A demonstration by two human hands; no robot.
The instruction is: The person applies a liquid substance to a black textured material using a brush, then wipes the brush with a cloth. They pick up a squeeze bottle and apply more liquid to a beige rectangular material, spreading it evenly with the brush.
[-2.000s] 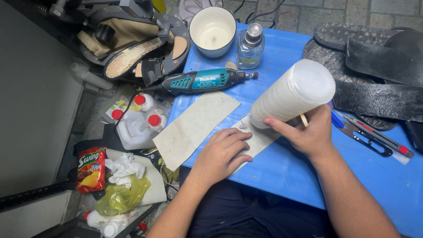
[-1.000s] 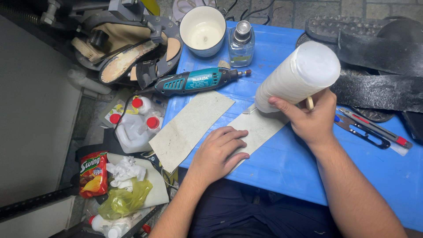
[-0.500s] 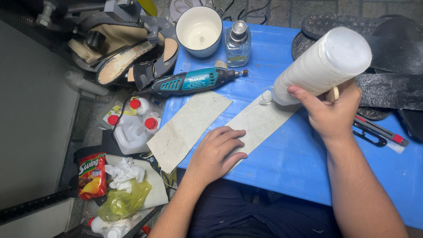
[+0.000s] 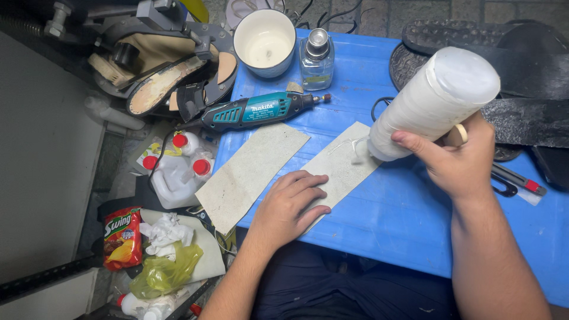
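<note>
A blue work table [image 4: 379,219] sits under me, cluttered at its far edge and crowded by a messy floor to its left; I take the teal rotary tool [image 4: 255,111] as my landmark. My left hand [image 4: 290,207] lies flat and open, pressing down the nearer pale strip [image 4: 338,169], which lies below and to the right of the tool; a second strip [image 4: 252,175] lies just below the tool, overhanging the table's edge, bare as far as I can see. My right hand [image 4: 459,163] is clenched round a big white plastic bottle [image 4: 432,104], tipped so that its nozzle meets the far end of the pressed strip; a small whitish blob with thin threads shows there, so I judge the gluing only just begun, most of that strip and the whole other one left. Above the tool stand a white cup [image 4: 265,41] and a small glass bottle [image 4: 315,53]; far to its right lie black rubber soles [image 4: 533,71].
</note>
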